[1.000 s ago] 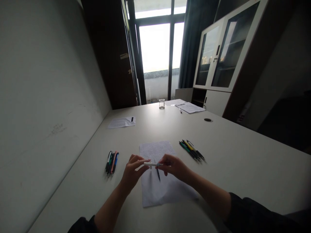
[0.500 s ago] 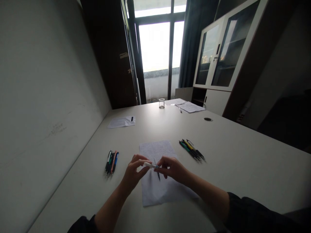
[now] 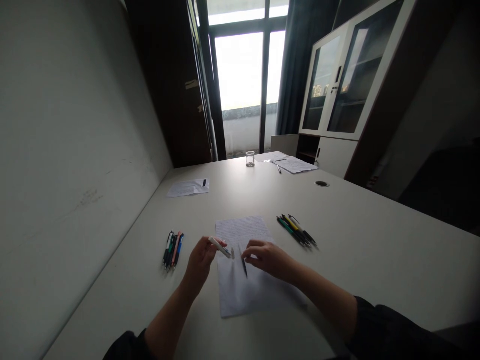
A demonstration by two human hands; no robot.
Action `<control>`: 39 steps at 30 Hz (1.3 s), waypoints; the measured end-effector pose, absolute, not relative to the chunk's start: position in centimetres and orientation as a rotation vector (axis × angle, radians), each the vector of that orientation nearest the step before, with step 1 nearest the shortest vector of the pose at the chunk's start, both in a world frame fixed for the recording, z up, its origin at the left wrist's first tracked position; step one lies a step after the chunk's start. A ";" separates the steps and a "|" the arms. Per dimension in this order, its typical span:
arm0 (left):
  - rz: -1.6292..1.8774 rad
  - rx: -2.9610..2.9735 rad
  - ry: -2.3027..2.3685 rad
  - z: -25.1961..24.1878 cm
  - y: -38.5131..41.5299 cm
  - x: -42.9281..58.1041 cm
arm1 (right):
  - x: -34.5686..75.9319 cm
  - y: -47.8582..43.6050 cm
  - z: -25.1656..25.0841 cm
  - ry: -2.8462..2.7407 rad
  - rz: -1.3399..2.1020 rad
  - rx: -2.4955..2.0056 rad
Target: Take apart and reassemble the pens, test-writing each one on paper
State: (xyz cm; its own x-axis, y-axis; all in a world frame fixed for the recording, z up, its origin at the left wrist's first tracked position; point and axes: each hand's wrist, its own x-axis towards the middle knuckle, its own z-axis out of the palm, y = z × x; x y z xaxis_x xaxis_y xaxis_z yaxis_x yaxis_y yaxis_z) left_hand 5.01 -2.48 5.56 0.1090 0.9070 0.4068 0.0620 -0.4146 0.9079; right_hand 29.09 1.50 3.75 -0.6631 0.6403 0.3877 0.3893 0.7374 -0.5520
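My left hand (image 3: 202, 257) is closed round a white pen (image 3: 220, 247), which it holds tilted above the left part of a sheet of handwritten paper (image 3: 240, 297). A small clear piece (image 3: 232, 253), perhaps a cap, shows just beyond the pen's lower end. My right hand (image 3: 264, 257) is over the paper with thumb and index finger curled close together. Their tips are at a slim dark pen (image 3: 244, 269) that lies lengthwise on the sheet. Whether anything is between those fingertips is hidden.
Several pens (image 3: 173, 251) lie bunched to the left, and more pens (image 3: 297, 231) to the right. Farther back are a glass (image 3: 250, 159), papers (image 3: 295, 164), another sheet (image 3: 187, 188) and a round cable hole (image 3: 321, 184). A wall (image 3: 93, 150) borders the table's left side.
My hands have drawn apart. The white pen stays in my left hand and now tilts down to the right, with my right fingers off it. The small clear piece now shows separately.
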 end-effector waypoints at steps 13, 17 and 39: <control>1.422 1.475 1.028 4.3 -2.0 5.2 | 29.3 2.1 2.5 -2.585 0.416 -0.779; 1.414 1.475 1.058 4.2 -1.9 5.1 | 29.2 1.9 2.7 -2.635 0.331 -0.754; 1.307 1.706 1.141 3.4 -1.7 4.8 | 29.1 1.4 4.5 -1.928 0.784 -0.738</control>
